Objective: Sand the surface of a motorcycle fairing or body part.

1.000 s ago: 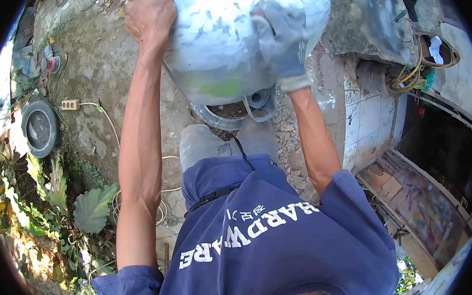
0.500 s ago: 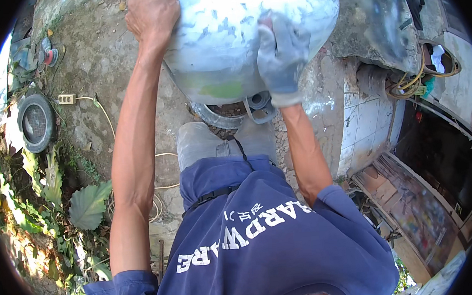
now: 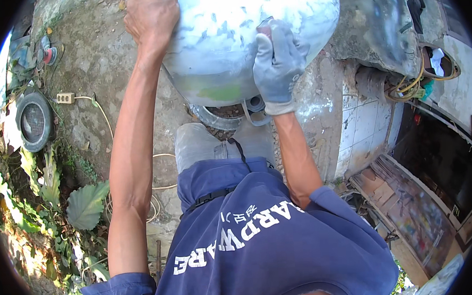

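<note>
A large, curved white-and-grey panel (image 3: 214, 57) with dark smudges and a green patch lies across the top of the head view. My bare left hand (image 3: 152, 17) is closed on its left edge; the fingertips are partly hidden. Over the panel's right part is my right hand (image 3: 279, 58), in a grey glove. Its fingers are pinched round a small reddish piece (image 3: 264, 31) with a greyish edge, perhaps folded sandpaper, held against the surface. Under the panel's near edge a grey ring-shaped object (image 3: 215, 118) shows in part.
On the ground at left lie a tyre (image 3: 34, 123), a socket block (image 3: 65, 98) with a pale cord, and a red-and-grey power tool (image 3: 50, 55). Leafy plants (image 3: 88, 205) grow nearby. At right are a concrete slab (image 3: 372, 25), coiled hoses (image 3: 405, 91) and a stained board (image 3: 407, 207).
My right hand has shifted slightly left on the panel and shows less blur. The left hand keeps its place on the edge.
</note>
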A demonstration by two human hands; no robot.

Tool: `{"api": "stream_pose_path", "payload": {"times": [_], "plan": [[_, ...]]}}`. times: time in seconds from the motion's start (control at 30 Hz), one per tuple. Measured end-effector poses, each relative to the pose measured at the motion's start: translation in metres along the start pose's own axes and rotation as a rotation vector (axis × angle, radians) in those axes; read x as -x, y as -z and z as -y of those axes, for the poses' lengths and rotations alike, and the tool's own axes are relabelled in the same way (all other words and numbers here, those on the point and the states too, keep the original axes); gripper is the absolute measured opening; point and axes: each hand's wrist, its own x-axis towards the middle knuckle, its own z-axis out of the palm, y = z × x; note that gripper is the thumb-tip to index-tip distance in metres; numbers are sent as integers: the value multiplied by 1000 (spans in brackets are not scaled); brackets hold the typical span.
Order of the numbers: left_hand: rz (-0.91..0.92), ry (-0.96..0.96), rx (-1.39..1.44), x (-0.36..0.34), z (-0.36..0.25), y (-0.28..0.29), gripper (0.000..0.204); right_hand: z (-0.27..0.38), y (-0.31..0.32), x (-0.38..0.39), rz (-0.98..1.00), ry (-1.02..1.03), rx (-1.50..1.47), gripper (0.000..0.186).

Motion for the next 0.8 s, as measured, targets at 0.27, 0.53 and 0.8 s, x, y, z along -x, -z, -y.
{"api": "stream_pose_path", "payload": {"times": [0.27, 0.53, 0.8], "plan": [[-51, -49, 49, 3, 2, 5, 71, 1, -9, 7, -58, 42, 54, 15], [23, 3, 61, 0, -10, 9, 68, -2, -1, 9, -35, 45, 55, 18], [21, 4, 60, 7, -7, 11, 64, 7, 2, 3, -33, 40, 24, 17]]}}
